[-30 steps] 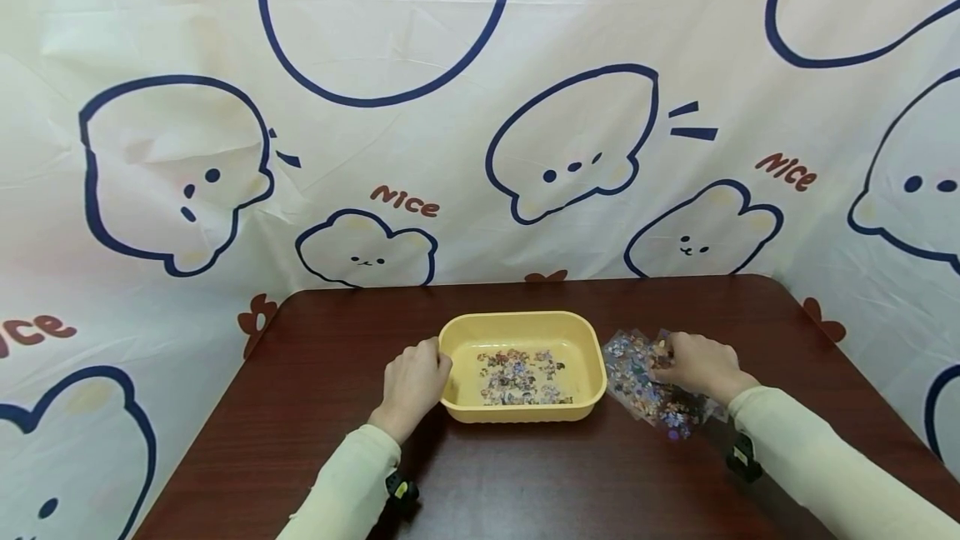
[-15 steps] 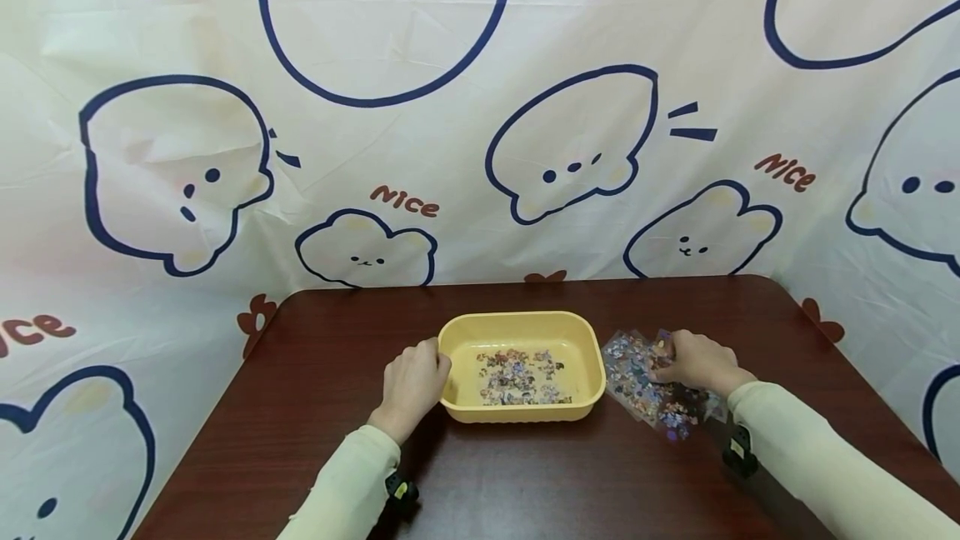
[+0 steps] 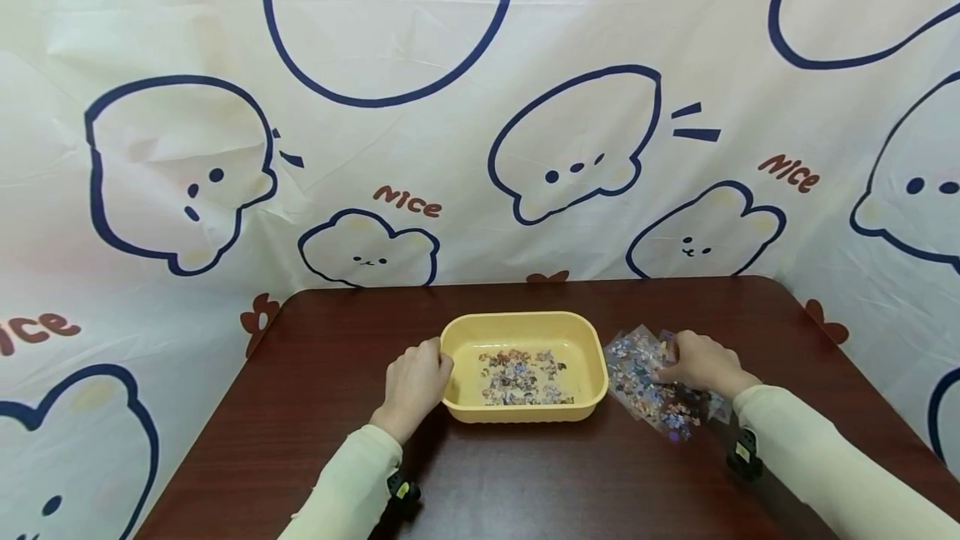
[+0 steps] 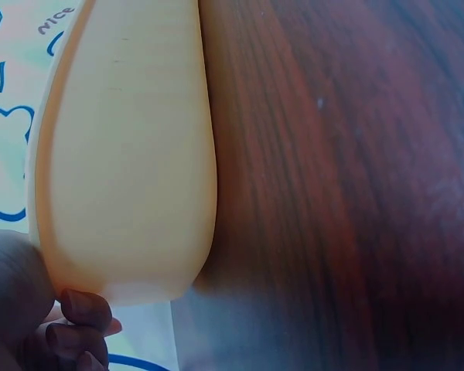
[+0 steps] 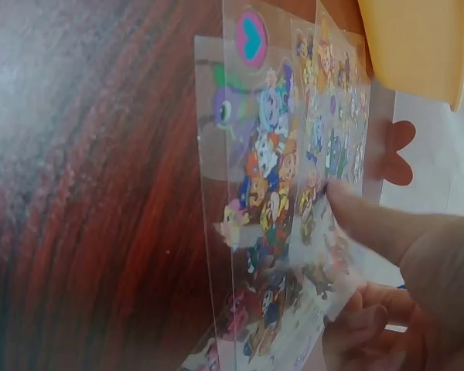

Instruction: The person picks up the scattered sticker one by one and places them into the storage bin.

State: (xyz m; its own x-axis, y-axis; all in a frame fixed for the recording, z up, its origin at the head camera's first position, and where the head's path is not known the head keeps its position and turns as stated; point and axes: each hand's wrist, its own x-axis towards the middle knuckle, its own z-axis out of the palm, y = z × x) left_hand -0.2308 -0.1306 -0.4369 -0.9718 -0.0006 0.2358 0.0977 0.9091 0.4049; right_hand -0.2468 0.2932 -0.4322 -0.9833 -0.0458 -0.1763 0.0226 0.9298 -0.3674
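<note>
A yellow rectangular tray [image 3: 525,414] sits on the table, with small colourful figures [image 3: 517,377] on its floor; whether these are loose or on a clear sheet I cannot tell. My left hand [image 3: 415,383] grips the tray's left end at the rim, its fingers curled under the edge in the left wrist view. Right of the tray, my right hand [image 3: 705,363] pinches several clear sticker sheets [image 3: 645,377] between thumb and fingers. The right wrist view shows the sheets overlapping, printed with cartoon characters and a heart. My hand hides part of them.
The dark brown wooden table [image 3: 510,482] extends around the tray and sheets. Behind and beside it hangs a pale cloth [image 3: 465,140] with blue cartoon outlines. A black wrist camera [image 3: 745,452] is strapped below the right sleeve, another [image 3: 403,490] below the left.
The sticker sheets under my right hand have shifted slightly, with a top corner now standing out more. My left hand and the tray hold still; the head view has moved a touch.
</note>
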